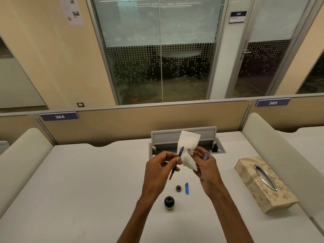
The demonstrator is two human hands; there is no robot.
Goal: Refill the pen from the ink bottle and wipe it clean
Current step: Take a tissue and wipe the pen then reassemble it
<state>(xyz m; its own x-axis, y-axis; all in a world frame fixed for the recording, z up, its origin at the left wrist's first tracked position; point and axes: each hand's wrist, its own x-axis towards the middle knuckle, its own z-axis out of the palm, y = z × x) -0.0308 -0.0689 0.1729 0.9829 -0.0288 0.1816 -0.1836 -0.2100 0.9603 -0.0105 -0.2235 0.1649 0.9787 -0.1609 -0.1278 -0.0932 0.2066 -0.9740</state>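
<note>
Desk-number plate point(59, 116) on the partition point(140, 120) at left is reading "384"; a matching plate point(272, 102) on the partition section at right is reading "385"; door sign point(238, 16) on the frame beside the glass door point(263, 50) is showing "030" on its dark top strip, w/ a line of smaller print on the white part below too small to read; paper notice point(72, 10) on the wall upper left is carrying pics & text, illegible; ink bottle point(169, 202) label is unreadable

Pen point(175, 163) against tissue point(188, 146), midair
</note>
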